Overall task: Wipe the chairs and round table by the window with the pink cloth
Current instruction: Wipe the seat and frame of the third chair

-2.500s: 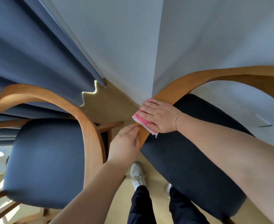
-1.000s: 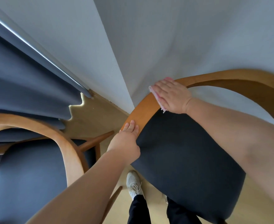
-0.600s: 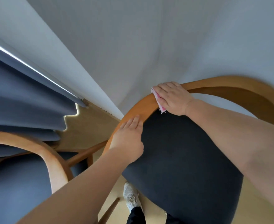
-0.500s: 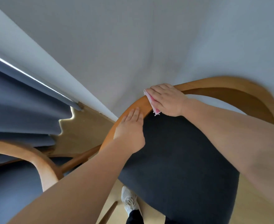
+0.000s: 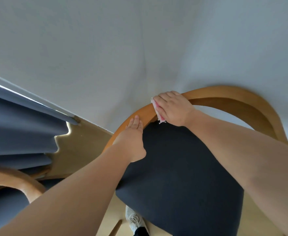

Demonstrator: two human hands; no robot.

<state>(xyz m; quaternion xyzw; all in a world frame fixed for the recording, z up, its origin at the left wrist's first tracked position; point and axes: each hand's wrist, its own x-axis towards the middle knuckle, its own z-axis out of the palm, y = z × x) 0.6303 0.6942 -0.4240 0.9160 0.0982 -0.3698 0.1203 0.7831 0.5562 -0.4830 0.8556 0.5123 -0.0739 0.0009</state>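
Right hand slid cloth along rail toward 1 o'clock, pressing it flat. Left hand, at its 7 o'clock, fingers straight, steadies rail. Far curve likely unwiped.

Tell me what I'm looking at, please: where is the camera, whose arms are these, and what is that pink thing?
There is no machine here. These are a person's two bare arms, filmed by one wide-angle camera worn on the head and looking down, which is why the room seems to bend. The right hand presses a pink cloth onto the curved wooden rail at the back of a chair, to wipe it. The left hand rests flat on the same rail, nearer the camera, and holds nothing. Below both hands is that chair's dark seat. At lower left you can see part of a second chair, with a blue-grey curtain above it. Behind everything is a pale wall. At the bottom, a light shoe stands on the floor. No table shows in this picture.
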